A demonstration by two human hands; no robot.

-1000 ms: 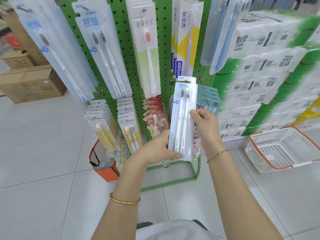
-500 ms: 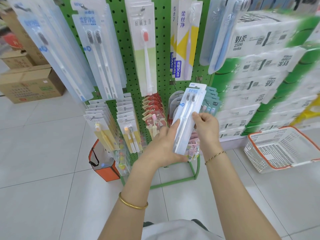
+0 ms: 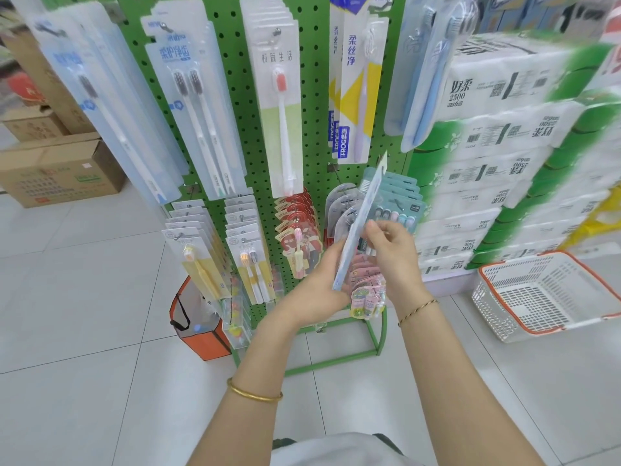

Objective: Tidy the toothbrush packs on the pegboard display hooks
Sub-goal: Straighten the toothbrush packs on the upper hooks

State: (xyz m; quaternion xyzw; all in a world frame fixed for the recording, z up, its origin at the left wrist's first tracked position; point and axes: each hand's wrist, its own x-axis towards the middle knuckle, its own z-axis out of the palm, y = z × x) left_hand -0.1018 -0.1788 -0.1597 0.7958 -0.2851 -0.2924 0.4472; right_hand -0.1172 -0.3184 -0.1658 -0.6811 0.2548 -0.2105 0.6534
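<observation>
A long pale-blue twin toothbrush pack (image 3: 359, 223) is turned nearly edge-on in front of the green pegboard (image 3: 312, 105). My left hand (image 3: 322, 284) grips its lower end from the left. My right hand (image 3: 389, 253) pinches its right edge near the middle. The pack's top reaches up near a bare hook (image 3: 332, 168). A matching twin pack (image 3: 195, 105) hangs on the upper row at the left. Teal packs (image 3: 400, 203) and grey packs (image 3: 342, 206) hang just behind the held one.
Other packs hang in rows: white-green (image 3: 282, 95), yellow (image 3: 356, 82), small yellow ones (image 3: 198, 257), red ones (image 3: 295, 227). Stacked tissue packs (image 3: 504, 146) stand at the right, a white basket (image 3: 544, 294) on the floor, an orange bag (image 3: 198, 324), and cardboard boxes (image 3: 60, 169).
The held pack has rotated from facing me to almost edge-on and tilted to the right, its top moving up toward the pegboard. Both hands stayed on it.
</observation>
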